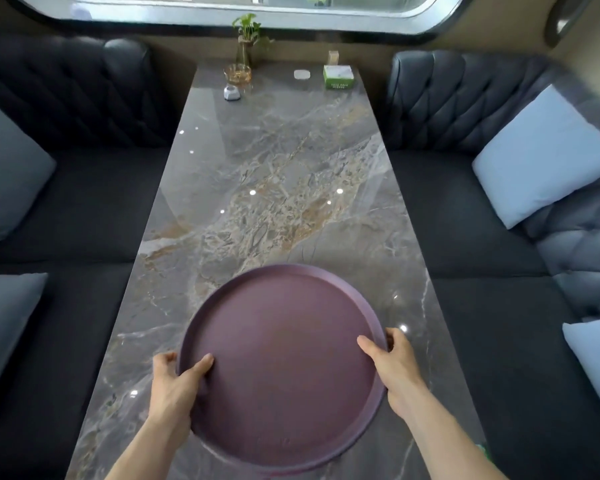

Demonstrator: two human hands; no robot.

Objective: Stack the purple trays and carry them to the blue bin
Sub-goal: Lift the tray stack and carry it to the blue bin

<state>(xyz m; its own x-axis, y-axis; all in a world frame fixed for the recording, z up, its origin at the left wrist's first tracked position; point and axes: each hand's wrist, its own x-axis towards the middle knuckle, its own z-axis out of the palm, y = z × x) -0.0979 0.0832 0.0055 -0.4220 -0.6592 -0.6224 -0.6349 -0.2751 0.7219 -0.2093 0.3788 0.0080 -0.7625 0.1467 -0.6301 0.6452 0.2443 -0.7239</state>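
**Both hands on the purple tray**

A round purple tray (284,368) sits at the near end of the long marble table (274,188), and the person has it by both sides. The left hand (174,386) clamps the left rim, thumb lying on the tray's inner face and fingers curled under the edge. The right hand (392,365) does the same on the right rim, thumb on top, fingers wrapped around the outside. Each grip is closed on the tray (whether it is one tray or several stacked I cannot tell from here; only one rim shows clearly). I also cannot tell if it is resting on the table or raised just off it.

At the far end stand a plant in a vase (246,39), a glass dish (237,75), a small white object (231,93), a white disc (302,74) and a green tissue box (339,76). Dark sofas with pale cushions (541,154) flank the table.
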